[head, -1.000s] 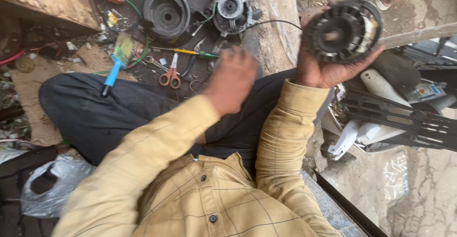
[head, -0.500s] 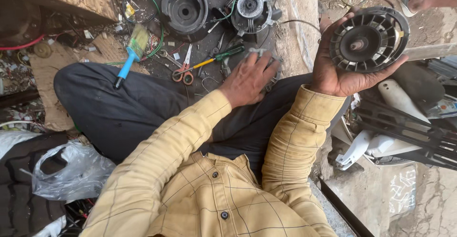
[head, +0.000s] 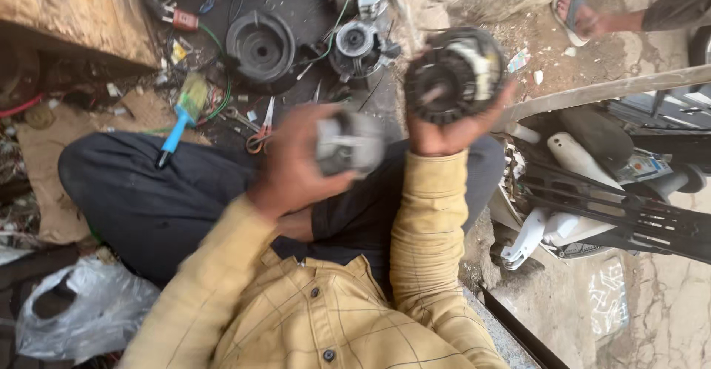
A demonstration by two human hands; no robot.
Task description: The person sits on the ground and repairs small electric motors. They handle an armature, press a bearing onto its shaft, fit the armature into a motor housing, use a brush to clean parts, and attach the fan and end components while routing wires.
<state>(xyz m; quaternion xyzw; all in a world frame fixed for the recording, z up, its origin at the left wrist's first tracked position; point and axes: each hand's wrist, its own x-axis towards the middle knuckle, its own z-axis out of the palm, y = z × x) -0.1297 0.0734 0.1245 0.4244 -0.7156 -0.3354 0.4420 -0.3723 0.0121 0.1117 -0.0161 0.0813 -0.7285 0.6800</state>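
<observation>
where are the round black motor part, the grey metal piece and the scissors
round black motor part (head: 453,80), head view, on its dark ribbed face
grey metal piece (head: 349,143), head view, on its blurred grey side
scissors (head: 261,133), head view, on the orange handles

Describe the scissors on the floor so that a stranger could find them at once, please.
Start at the big black round housing at the top, on the dark floor. Go down to just above the left hand: the scissors lie there, blades pointing up. Their orange-red handles set them apart from the blue-handled brush to the left and a grey wrench beside them.
</observation>
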